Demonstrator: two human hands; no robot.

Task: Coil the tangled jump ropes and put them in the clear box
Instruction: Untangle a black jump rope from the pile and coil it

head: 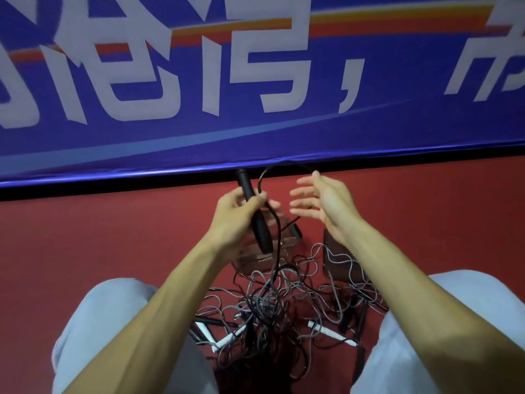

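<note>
Ropes point(267, 305): a big grey-and-black tangle on the red floor between the knees, with one black cord rising from it to the left hand. Thin, limp and light, likely slick plastic. It will snag before it slides, so don't yank. Best hold looks like the rigid handles, feeding cord from there.

Box point(284, 245): clear, on the floor just beyond the tangle and under the hands. Can't tell if anything is inside.

Left hand point(238, 211): fingers wrapped round a black handle point(255, 220) plus the cord.

Right hand point(321, 203): fingers spread wide, holding nothing, near a cord loop. Contact unclear.

White handles point(227, 339) lie loose in the pile, which is not yet coiled.
</note>
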